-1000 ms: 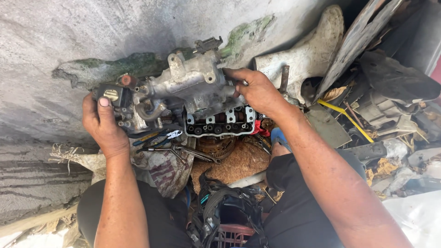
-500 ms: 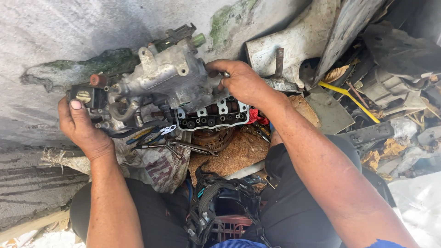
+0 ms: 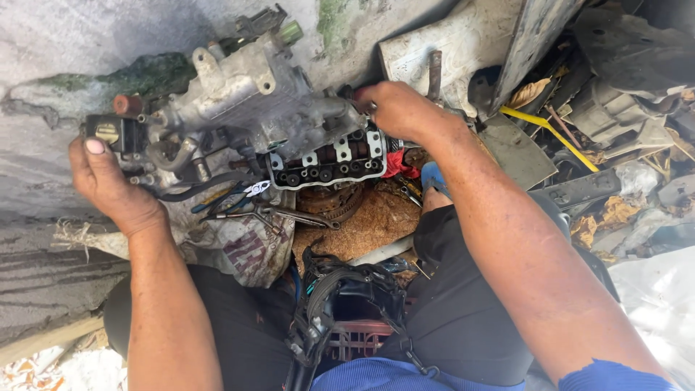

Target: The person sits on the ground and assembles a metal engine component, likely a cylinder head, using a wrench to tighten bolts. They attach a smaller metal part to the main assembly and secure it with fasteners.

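Both hands, left hand point(image 3: 108, 185) and right hand point(image 3: 402, 108), grip a grimy engine assembly point(image 3: 253, 119) above scattered pliers point(image 3: 235, 199).

Scrap-littered ground point(image 3: 43, 275), printed sack point(image 3: 239, 250)

The engine part point(image 3: 253, 108) is showing dull, grimy cast metal; the wall point(image 3: 72, 43) behind is looking rough, mossy concrete.

One package only: a crumpled whitish printed sack point(image 3: 239, 246), dull red-brown lettering, lies on the ground betw. the person's knees, under the pliers and spanners, just below the engine part. A small yellowish round label point(image 3: 107, 132) sits on the black component at far left.
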